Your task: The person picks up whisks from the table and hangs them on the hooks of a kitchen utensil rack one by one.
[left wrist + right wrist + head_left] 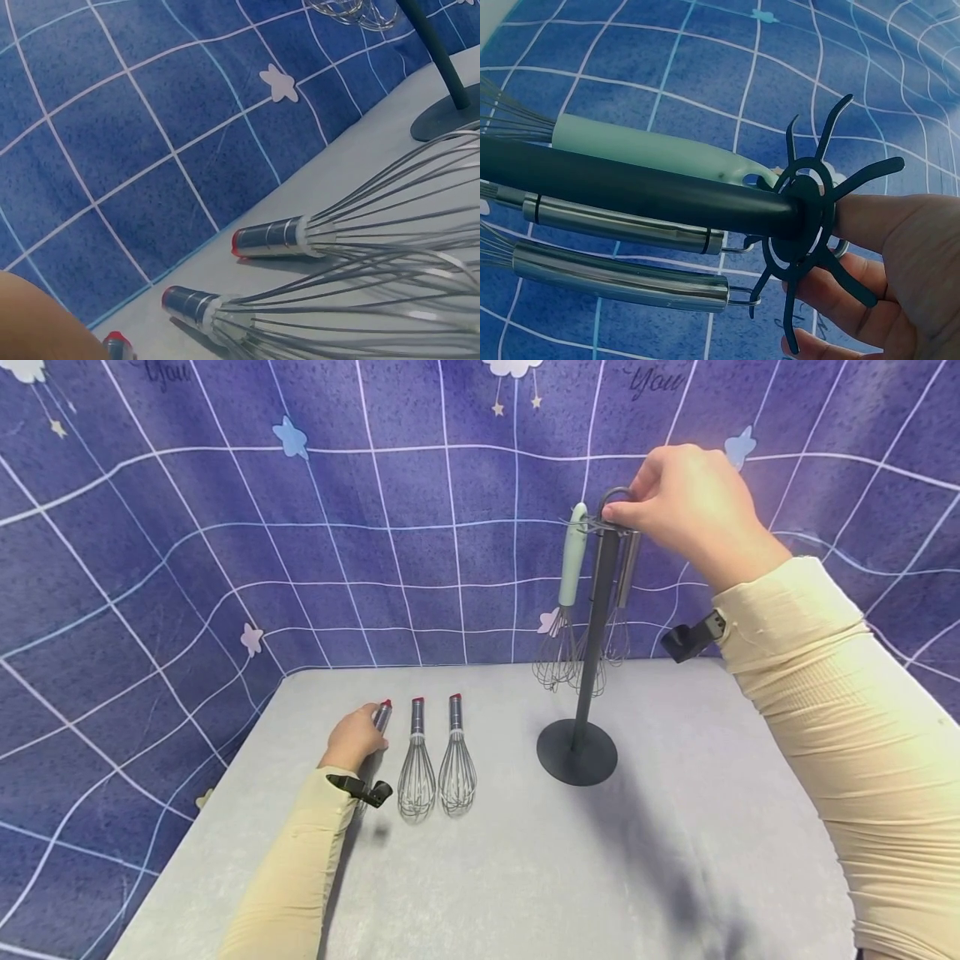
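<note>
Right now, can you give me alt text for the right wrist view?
The right hand holds the top of a dark hooked stand; a green-handled whisk and two metal-handled whisks hang from it. Blue gridded fabric lies behind.

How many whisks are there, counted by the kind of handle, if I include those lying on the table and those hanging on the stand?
Whisks with red-tipped handles: 3
Whisk with mint-green handle: 1
Whisks with plain metal handles: 2
Total: 6 whisks

White-gridded blue backdrop (pixel 405 547), printed with stars (pixel 290 437) and clouds (pixel 513 367); pale grey tabletop (pixel 510 885) in front.
</note>
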Demonstrator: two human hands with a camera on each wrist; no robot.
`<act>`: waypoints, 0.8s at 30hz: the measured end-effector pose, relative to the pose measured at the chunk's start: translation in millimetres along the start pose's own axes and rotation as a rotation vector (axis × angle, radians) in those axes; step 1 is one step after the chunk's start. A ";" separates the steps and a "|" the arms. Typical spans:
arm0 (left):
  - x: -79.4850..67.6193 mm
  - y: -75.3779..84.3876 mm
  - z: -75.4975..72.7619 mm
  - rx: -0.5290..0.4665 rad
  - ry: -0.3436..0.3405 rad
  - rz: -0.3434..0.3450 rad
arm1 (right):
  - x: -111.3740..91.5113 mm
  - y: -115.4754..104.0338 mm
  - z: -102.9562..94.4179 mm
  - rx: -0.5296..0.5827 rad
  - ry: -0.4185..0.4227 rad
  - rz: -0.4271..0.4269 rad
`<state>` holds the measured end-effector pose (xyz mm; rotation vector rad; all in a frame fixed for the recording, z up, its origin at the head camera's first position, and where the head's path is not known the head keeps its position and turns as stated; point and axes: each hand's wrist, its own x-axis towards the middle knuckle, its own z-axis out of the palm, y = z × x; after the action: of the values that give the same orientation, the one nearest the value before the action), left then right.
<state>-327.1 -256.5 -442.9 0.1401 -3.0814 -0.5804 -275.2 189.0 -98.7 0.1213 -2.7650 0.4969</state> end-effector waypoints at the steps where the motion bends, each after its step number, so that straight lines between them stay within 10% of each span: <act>1: 0.2 -0.6 -0.3 0.010 -0.001 -0.007 | -0.1 -0.2 -0.1 -0.001 -0.001 -0.001; 24: 0.8 -10.0 -10.5 0.053 0.036 -0.015 | -1.7 -0.4 2.4 -0.002 0.028 -0.018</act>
<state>-326.8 -269.7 -436.7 0.1718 -3.0642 -0.4914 -274.3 187.8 -101.3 0.1379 -2.7347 0.4881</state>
